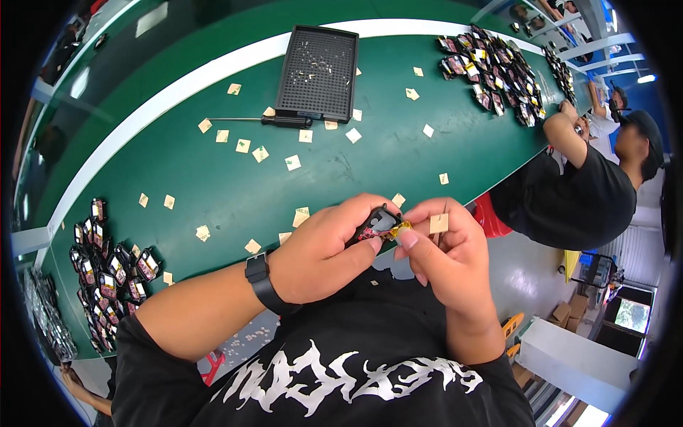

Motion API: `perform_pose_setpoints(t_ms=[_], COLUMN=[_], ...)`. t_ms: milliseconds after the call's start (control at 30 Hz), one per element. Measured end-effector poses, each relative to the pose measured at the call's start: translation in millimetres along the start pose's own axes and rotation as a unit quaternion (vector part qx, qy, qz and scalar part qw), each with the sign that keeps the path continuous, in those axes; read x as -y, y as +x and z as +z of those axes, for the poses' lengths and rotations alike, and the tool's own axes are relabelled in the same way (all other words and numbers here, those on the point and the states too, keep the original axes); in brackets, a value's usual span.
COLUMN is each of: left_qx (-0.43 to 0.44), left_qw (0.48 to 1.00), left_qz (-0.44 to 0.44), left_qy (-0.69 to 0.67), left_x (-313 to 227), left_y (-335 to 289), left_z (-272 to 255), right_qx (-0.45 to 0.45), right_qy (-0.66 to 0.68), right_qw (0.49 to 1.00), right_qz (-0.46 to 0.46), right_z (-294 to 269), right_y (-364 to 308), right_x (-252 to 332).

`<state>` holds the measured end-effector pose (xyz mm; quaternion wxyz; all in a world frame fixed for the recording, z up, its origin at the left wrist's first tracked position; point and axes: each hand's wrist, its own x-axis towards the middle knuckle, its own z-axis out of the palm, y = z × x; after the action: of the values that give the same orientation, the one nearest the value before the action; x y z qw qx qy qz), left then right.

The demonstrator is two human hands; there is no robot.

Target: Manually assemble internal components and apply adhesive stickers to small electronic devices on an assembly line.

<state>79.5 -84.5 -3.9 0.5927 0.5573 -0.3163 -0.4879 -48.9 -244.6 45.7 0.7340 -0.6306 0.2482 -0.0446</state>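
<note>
My left hand (334, 245) is closed around a small black plastic housing (380, 223) with pinkish-red parts inside, held just above the table's near edge. At the housing's right end, my right hand (448, 256) pinches a strip of yellow tape (400, 229) between thumb and finger. A small square tan paper piece (439, 223) sits on the fingers of that hand. Both hands meet at the housing, and the fingers cover part of it.
Square paper pieces (293, 163) lie scattered over the green table (341, 185). A black perforated tray (316, 78) holds tiny parts beside a screwdriver (284, 121). Similar housings are heaped at left (107, 277) and far right (491, 71). A co-worker (583, 185) sits at right.
</note>
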Motion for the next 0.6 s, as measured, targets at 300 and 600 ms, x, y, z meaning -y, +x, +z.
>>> perform_pose_setpoints(t_ms=[300,600], left_qx=[-0.021,-0.034], left_qw=[0.995,0.990], left_qz=[0.087,0.116], left_qy=[0.043,0.067], left_x=[7,10], left_y=[1,2], left_z=[1,3], right_qx=[0.105,-0.030], right_qy=[-0.287,-0.458], right_qw=[0.936,0.850], right_qz=[-0.175,-0.260], right_z=[-12,-10], right_y=[-10,-15], right_x=[1,12])
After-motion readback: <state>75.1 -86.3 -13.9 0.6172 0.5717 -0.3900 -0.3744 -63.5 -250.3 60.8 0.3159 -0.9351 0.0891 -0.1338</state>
